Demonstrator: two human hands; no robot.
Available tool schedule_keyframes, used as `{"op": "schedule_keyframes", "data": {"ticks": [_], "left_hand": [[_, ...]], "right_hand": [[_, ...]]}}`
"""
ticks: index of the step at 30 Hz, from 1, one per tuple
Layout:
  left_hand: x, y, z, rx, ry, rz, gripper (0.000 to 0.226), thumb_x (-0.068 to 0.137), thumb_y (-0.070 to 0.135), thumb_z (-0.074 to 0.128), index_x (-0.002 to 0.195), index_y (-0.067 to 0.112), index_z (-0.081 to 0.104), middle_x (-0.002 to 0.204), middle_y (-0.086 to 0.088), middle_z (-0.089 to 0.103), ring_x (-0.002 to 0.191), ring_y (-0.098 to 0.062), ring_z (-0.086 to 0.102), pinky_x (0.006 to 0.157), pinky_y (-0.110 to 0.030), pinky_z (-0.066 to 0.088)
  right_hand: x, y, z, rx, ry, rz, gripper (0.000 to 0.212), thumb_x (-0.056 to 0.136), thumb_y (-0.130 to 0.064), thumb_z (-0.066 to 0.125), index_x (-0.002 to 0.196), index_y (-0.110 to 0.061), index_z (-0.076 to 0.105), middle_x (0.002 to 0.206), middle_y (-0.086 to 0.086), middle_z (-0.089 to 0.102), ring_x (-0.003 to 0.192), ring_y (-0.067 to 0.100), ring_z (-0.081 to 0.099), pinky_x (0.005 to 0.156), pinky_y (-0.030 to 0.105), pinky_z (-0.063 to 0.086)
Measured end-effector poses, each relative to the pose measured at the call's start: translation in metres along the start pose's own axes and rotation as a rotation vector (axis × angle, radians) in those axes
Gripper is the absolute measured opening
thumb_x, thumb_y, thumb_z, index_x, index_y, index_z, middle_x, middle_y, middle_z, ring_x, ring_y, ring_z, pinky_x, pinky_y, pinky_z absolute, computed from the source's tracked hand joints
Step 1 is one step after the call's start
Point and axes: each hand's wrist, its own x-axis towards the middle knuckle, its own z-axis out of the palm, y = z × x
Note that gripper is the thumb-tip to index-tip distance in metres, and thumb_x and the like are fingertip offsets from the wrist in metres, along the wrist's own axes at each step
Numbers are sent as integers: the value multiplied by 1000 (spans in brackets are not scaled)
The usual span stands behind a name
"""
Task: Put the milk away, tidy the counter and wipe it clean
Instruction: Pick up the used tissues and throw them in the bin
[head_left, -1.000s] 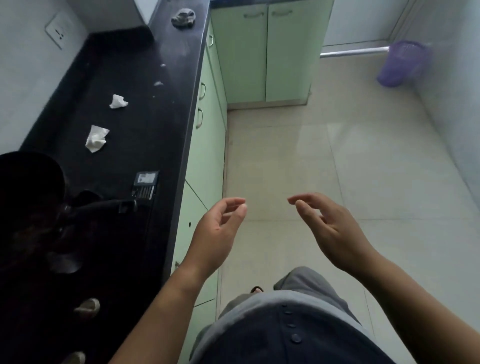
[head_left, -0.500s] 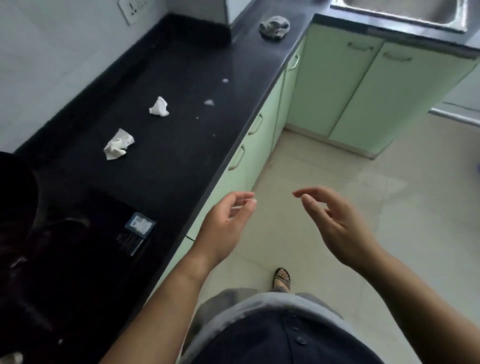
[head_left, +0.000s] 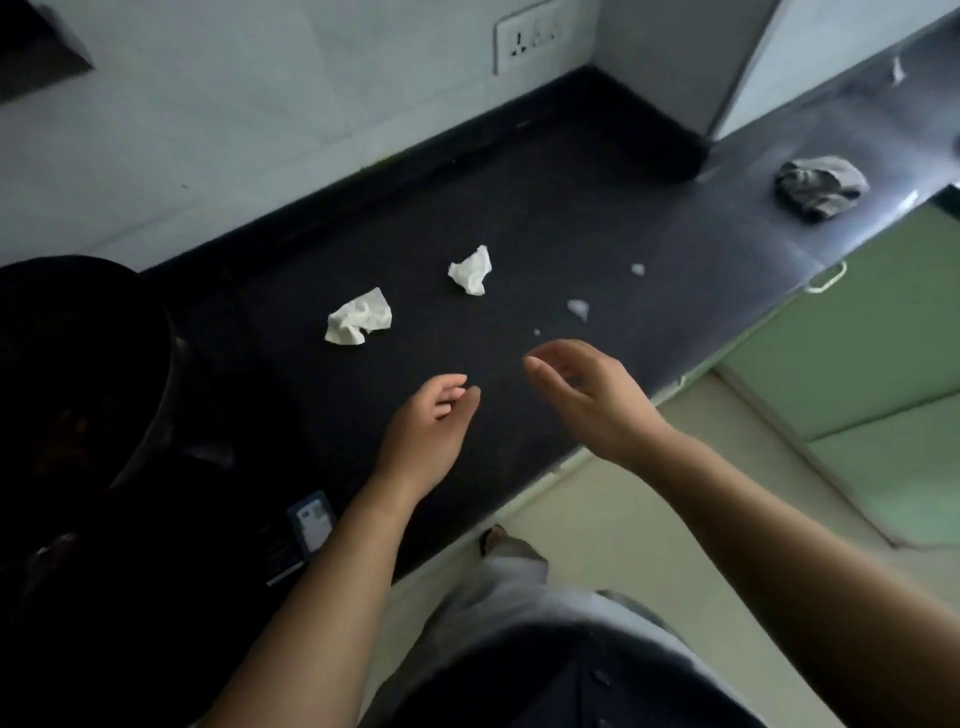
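Observation:
The black counter (head_left: 545, 208) carries two crumpled white tissues, one (head_left: 358, 318) nearer me and one (head_left: 470, 270) farther back. Small white scraps (head_left: 578, 308) lie to their right. A grey crumpled cloth (head_left: 821, 185) rests on the counter at the far right. My left hand (head_left: 431, 426) hovers over the counter's front part, fingers loosely curled and holding nothing. My right hand (head_left: 587, 395) hovers beside it, fingers apart and empty, just short of the scraps. No milk shows in this view.
A dark round pot (head_left: 78, 364) stands at the left on a black cooktop with a label (head_left: 311, 519). A wall socket (head_left: 530, 36) sits above the counter. Green cabinet doors (head_left: 852, 374) run below the counter's right edge, with tiled floor (head_left: 597, 530) beneath me.
The view has swung left onto the counter. Both hands, earlier over the floor, are now above the counter near the tissues and scraps, still empty.

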Motion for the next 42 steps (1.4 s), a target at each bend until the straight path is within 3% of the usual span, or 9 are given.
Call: {"op": "schedule_keyframes", "data": {"ticks": [3,5,9,14,18,21,25,33,42], "left_hand": [[49,-11,5,416,2,-103,49,88,44,50,128,15,52,131,-7,54,119,-24,51,98,-35,42],[71,-20,6,648,10,-151,56,87,48,48,133,16,45,137,-8,46,125,-27,44,100,-42,40],[98,-35,3,787,120,-185,61,89,48,44,141,18,33,149,-7,29,137,-26,27,104,-46,34],[112,-59,6,825,191,-235,66,90,51,39,146,22,20,157,-8,15,144,-27,13,111,-52,25],[107,-75,12,814,270,-191,67,86,56,27,144,22,29,154,-8,25,141,-31,24,108,-55,25],[105,-83,15,796,307,-168,63,87,56,30,142,24,31,154,-6,28,141,-28,26,108,-54,26],[106,-87,17,753,347,-152,62,88,56,31,143,28,27,156,-2,22,143,-25,19,111,-51,19],[102,-87,9,716,325,-129,65,86,57,32,144,28,26,157,-2,17,145,-22,12,113,-50,16],[87,-116,-22,695,480,-173,55,90,49,33,140,25,36,152,-2,31,139,-24,29,108,-52,30]], "right_hand": [[58,5,-2,-79,-84,-42,32,92,-45,44,109,-23,60,108,-6,58,96,8,55,79,24,45],[94,10,-2,-132,-119,-62,32,92,-45,45,109,-23,60,109,-8,55,97,6,51,82,23,40],[156,21,3,-196,-199,-67,33,90,-43,50,111,-19,60,115,-3,53,104,13,53,85,25,38],[232,30,20,-310,-312,-142,39,90,-41,50,119,-15,56,130,3,48,116,20,49,88,26,36],[271,40,38,-392,-365,-152,43,90,-40,50,125,-15,51,136,6,44,123,27,41,92,30,34],[282,48,51,-431,-427,-175,50,87,-39,56,130,-16,47,140,6,39,128,29,35,98,32,33],[274,63,63,-470,-451,-258,50,82,-32,66,128,-20,50,137,4,40,129,27,32,93,30,35],[266,54,77,-407,-470,-370,31,78,-28,68,108,-23,62,112,-4,56,106,18,48,76,25,35],[277,-9,120,-273,-429,-463,34,75,-32,68,107,-25,62,109,-4,59,105,18,53,81,27,42]]}}
